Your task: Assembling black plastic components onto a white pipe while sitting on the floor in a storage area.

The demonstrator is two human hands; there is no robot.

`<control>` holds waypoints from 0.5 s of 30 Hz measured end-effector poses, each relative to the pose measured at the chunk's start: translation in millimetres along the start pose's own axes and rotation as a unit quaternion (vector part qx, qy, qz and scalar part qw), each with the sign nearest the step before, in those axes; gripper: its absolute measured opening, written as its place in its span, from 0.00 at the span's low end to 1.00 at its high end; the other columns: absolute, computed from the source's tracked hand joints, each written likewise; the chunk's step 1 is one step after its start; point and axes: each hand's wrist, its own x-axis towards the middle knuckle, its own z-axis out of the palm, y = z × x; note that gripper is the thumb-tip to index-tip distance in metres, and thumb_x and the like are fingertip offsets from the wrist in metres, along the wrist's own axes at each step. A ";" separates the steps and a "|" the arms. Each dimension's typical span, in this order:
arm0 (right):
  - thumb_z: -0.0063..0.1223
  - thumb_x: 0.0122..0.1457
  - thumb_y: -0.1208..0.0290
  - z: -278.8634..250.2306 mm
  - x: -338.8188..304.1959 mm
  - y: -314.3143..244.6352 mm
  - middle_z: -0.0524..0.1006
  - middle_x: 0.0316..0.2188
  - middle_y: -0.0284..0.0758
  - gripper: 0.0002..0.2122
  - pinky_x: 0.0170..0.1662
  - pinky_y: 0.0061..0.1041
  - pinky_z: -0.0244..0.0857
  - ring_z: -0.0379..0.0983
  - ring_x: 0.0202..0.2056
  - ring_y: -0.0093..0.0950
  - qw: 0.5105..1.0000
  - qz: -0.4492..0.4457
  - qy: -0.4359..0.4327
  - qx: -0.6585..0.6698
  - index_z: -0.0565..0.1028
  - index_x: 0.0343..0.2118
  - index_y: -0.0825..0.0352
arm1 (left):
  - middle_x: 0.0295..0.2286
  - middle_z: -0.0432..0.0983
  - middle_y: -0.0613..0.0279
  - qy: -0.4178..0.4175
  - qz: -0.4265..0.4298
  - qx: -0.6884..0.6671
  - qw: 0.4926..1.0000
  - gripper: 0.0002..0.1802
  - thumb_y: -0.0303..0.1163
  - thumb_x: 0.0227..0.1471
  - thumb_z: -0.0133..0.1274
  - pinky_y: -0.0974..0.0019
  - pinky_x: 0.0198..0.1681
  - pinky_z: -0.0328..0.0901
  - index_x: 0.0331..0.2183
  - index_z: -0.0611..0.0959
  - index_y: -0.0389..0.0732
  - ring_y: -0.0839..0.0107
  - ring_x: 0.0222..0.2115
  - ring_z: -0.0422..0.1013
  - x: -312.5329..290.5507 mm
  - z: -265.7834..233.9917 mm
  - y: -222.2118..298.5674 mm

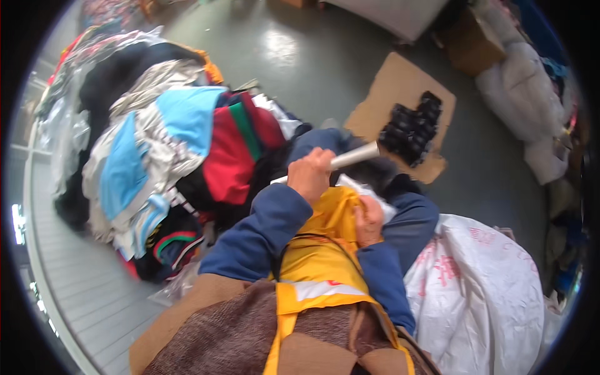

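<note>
My left hand (310, 175) is closed around a pale cylindrical tool (354, 156) that points to the upper right, held above my lap. My right hand (369, 220) grips a fold of white cloth (365, 189) against a yellow garment (325, 231) that lies over my knees. Both forearms are in dark blue sleeves. A yellow apron strap runs down my front.
A big heap of mixed clothes (162, 144) in blue, red, white and black lies at my left. A cardboard sheet (394, 87) with a dark knitted item (412, 128) lies on the grey floor ahead. A white printed sack (481, 287) stands at my right. Pale bundles (525, 94) line the far right.
</note>
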 end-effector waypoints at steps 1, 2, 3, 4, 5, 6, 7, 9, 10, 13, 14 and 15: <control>0.55 0.44 0.79 -2.3 0.1 -3.4 0.73 0.35 0.41 0.12 0.43 0.35 0.61 0.69 0.39 0.40 1.000 0.003 0.004 -0.003 0.72 0.35 0.67 | 0.27 0.71 0.52 0.031 -0.041 -0.020 0.998 0.07 0.27 0.43 0.51 0.55 0.31 0.65 0.30 0.75 0.42 0.51 0.29 0.71 -4.5 -16.5 -8.9; 0.55 0.44 0.79 -3.2 1.0 -6.3 0.73 0.35 0.40 0.12 0.44 0.34 0.60 0.69 0.39 0.40 1.000 0.004 0.007 -0.008 0.72 0.35 0.67 | 0.27 0.72 0.50 0.066 -0.081 -0.042 0.994 0.07 0.28 0.43 0.52 0.55 0.32 0.64 0.29 0.76 0.40 0.49 0.30 0.70 -8.2 -32.0 -20.2; 0.55 0.44 0.79 -1.3 0.3 -5.7 0.73 0.35 0.40 0.12 0.44 0.34 0.60 0.69 0.39 0.40 1.000 0.003 0.002 0.002 0.72 0.35 0.67 | 0.25 0.72 0.46 0.080 -0.105 -0.046 0.990 0.06 0.29 0.45 0.51 0.54 0.31 0.64 0.28 0.75 0.37 0.47 0.30 0.70 -11.5 -43.5 -36.5; 0.55 0.44 0.78 -1.1 0.1 -3.5 0.73 0.35 0.40 0.12 0.45 0.34 0.60 0.68 0.39 0.39 1.000 0.003 0.000 0.006 0.72 0.35 0.67 | 0.23 0.72 0.45 0.054 -0.162 -0.027 0.985 0.07 0.30 0.46 0.51 0.54 0.30 0.64 0.28 0.75 0.36 0.47 0.28 0.70 -13.9 -58.9 -44.1; 0.55 0.45 0.78 -1.1 -0.3 -1.6 0.73 0.36 0.39 0.12 0.45 0.33 0.59 0.68 0.40 0.39 1.000 0.003 0.000 0.008 0.72 0.36 0.67 | 0.23 0.73 0.45 0.054 -0.156 -0.027 0.986 0.07 0.30 0.46 0.51 0.51 0.30 0.64 0.28 0.74 0.37 0.46 0.28 0.70 -21.8 -67.1 -55.8; 0.55 0.45 0.78 -0.3 -0.3 -1.3 0.73 0.36 0.39 0.12 0.45 0.33 0.59 0.68 0.40 0.39 1.000 0.005 0.002 0.011 0.72 0.36 0.67 | 0.23 0.74 0.45 0.054 -0.149 -0.026 0.987 0.07 0.30 0.45 0.50 0.47 0.31 0.64 0.28 0.74 0.37 0.44 0.28 0.71 -31.3 -71.2 -66.4; 0.55 0.45 0.78 1.1 0.2 -2.3 0.74 0.36 0.39 0.12 0.45 0.33 0.59 0.68 0.40 0.39 1.000 0.008 -0.002 0.019 0.72 0.35 0.67 | 0.23 0.74 0.44 0.015 -0.163 -0.002 0.987 0.07 0.30 0.45 0.50 0.46 0.31 0.64 0.28 0.73 0.37 0.44 0.28 0.71 -45.1 -68.0 -76.0; 0.55 0.45 0.78 2.8 1.5 -4.3 0.74 0.36 0.38 0.12 0.45 0.33 0.59 0.68 0.40 0.39 1.000 0.015 0.000 0.023 0.72 0.35 0.67 | 0.22 0.73 0.42 -0.060 -0.181 0.099 0.977 0.05 0.27 0.44 0.50 0.45 0.31 0.65 0.27 0.73 0.37 0.42 0.27 0.70 -77.0 -43.3 -89.8; 0.55 0.45 0.78 3.3 2.8 -8.0 0.74 0.36 0.38 0.12 0.45 0.33 0.59 0.68 0.40 0.38 1.000 0.013 -0.002 0.022 0.73 0.35 0.66 | 0.23 0.72 0.41 -0.046 -0.174 0.117 0.977 0.05 0.26 0.43 0.50 0.46 0.31 0.65 0.27 0.73 0.37 0.42 0.27 0.70 -96.8 -22.7 -104.0; 0.55 0.45 0.78 3.1 2.3 -9.6 0.74 0.35 0.38 0.11 0.45 0.32 0.59 0.68 0.40 0.38 1.000 0.017 0.002 0.014 0.73 0.35 0.66 | 0.25 0.71 0.41 -0.011 -0.177 0.090 0.980 0.04 0.23 0.43 0.49 0.47 0.31 0.64 0.27 0.73 0.37 0.44 0.29 0.70 -101.5 -11.5 -109.0; 0.55 0.45 0.77 2.7 1.3 -9.5 0.74 0.35 0.38 0.11 0.45 0.32 0.59 0.68 0.40 0.38 1.000 0.016 0.001 0.013 0.73 0.35 0.66 | 0.25 0.70 0.42 -0.005 -0.185 0.046 0.982 0.05 0.23 0.43 0.50 0.49 0.30 0.64 0.28 0.73 0.36 0.46 0.29 0.70 -101.9 -14.2 -110.5; 0.55 0.45 0.77 0.2 1.5 -7.4 0.74 0.35 0.38 0.11 0.45 0.32 0.59 0.68 0.40 0.38 1.000 0.016 0.005 0.011 0.73 0.35 0.66 | 0.26 0.70 0.43 0.004 -0.191 0.002 0.981 0.05 0.23 0.44 0.50 0.51 0.30 0.63 0.29 0.74 0.36 0.47 0.29 0.70 -98.0 -17.9 -107.4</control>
